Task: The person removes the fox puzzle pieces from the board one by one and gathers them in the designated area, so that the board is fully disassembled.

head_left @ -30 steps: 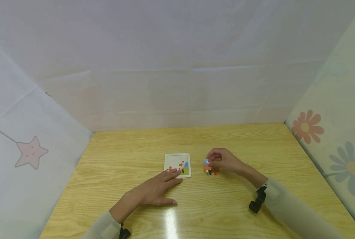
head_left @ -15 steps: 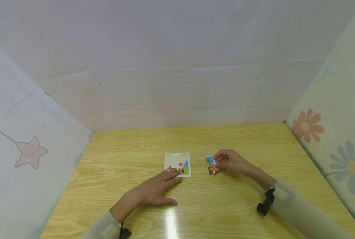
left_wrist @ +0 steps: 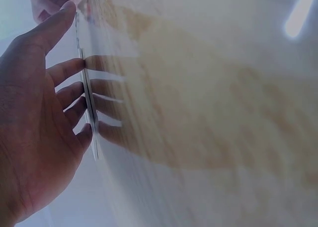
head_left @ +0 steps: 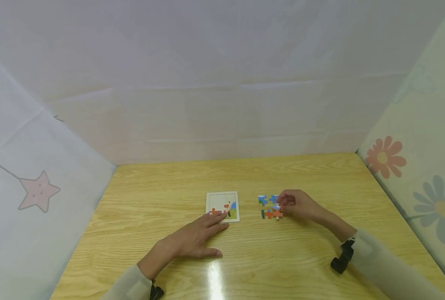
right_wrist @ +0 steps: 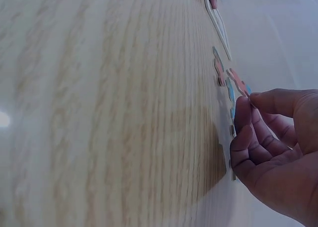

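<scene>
My left hand (head_left: 197,236) lies with outstretched fingers on the near edge of a small square jigsaw tray (head_left: 238,208). Inside the tray, fitted puzzle pieces (head_left: 233,212) show blue, green and a figure; the fingers hide part of them. To its right, my right hand (head_left: 301,205) pinches an orange-red and blue puzzle piece (right_wrist: 239,81) between thumb and finger, tilted close over the table. Several loose puzzle pieces lie beside and under that hand, among them a blue-green one (head_left: 262,200) and a red one (head_left: 268,214).
The pieces and tray rest on a wood-grain table (head_left: 162,183). Pale cloth walls enclose it at the back and sides, the left one with a pink star (head_left: 39,191), the right one with a red flower (head_left: 383,159).
My right hand has moved to the right with the pinched piece, and the pieces that were bunched together now lie spread out, more of them showing. My left hand and the tray have stayed put.
</scene>
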`<state>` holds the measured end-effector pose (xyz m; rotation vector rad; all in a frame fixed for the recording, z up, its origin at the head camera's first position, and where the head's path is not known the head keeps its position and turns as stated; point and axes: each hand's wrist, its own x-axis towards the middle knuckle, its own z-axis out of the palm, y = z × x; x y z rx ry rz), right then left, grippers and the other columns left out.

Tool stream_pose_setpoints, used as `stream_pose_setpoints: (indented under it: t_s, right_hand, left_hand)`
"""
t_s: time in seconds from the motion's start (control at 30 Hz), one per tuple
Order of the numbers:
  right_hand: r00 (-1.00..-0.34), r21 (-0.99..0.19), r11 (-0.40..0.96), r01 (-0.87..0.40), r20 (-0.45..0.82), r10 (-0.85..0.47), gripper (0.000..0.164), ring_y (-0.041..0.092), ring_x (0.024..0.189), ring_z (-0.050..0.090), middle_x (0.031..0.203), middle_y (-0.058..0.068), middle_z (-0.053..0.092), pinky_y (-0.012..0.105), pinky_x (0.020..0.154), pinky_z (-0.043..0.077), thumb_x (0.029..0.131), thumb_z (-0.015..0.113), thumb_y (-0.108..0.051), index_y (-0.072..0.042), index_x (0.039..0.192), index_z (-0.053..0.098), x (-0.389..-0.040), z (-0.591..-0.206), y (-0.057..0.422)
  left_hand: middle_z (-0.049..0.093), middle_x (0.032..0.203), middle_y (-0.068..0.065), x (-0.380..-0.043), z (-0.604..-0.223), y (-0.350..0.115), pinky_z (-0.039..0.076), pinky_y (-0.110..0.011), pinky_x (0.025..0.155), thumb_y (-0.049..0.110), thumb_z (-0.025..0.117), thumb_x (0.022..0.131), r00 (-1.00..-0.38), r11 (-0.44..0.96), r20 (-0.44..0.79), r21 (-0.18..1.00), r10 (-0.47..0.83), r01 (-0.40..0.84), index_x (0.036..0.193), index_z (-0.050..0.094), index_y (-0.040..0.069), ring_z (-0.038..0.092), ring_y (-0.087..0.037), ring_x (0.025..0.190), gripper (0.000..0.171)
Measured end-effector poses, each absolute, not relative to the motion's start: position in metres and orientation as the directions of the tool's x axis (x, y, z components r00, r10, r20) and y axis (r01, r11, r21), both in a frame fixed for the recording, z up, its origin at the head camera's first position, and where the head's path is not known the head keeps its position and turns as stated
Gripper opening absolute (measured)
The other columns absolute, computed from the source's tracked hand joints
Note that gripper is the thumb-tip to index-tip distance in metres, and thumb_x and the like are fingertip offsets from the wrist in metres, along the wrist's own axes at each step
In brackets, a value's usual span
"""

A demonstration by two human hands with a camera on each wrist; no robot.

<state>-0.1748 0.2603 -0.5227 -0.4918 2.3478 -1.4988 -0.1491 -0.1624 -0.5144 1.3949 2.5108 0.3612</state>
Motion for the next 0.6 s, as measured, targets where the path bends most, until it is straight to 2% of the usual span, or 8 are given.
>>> stream_pose_setpoints:
  t_s: [0.37, 0.6]
  right_hand:
    - [-0.901, -0.898, 0.426, -0.111, -0.090, -0.425, 0.021, 0.027, 0.091, 0.069, 0.103, 0.018, 0.070, 0.027, 0.074, 0.059, 0.099, 0.073, -0.003, 0.004, 0.118, 0.069, -0.1685, -0.5212, 0.2687]
    - [-0.907, -0.839, 0.504, -0.205, -0.032, -0.420, 0.017, 0.019, 0.082, 0.067, 0.096, 0.010, 0.071, 0.025, 0.069, 0.058, 0.097, 0.074, -0.001, 0.001, 0.113, 0.071, -0.1672, -0.5232, 0.2665]
  left_hand:
    - [0.019, 0.177, -0.007, -0.1498, -0.5143, -0.1630, 0.023, -0.052, 0.130, 0.065, 0.064, 0.099, -0.511, 0.511, -0.093, 0.327, 0.855, 0.795, 0.164, 0.041, 0.014, 0.022, -0.033, 0.162, 0.085]
    - [0.019, 0.177, -0.007, -0.1498, -0.5145, -0.1628, 0.023, -0.052, 0.130, 0.065, 0.063, 0.099, -0.513, 0.512, -0.094, 0.330, 0.854, 0.793, 0.164, 0.041, 0.015, 0.021, -0.032, 0.162, 0.085]
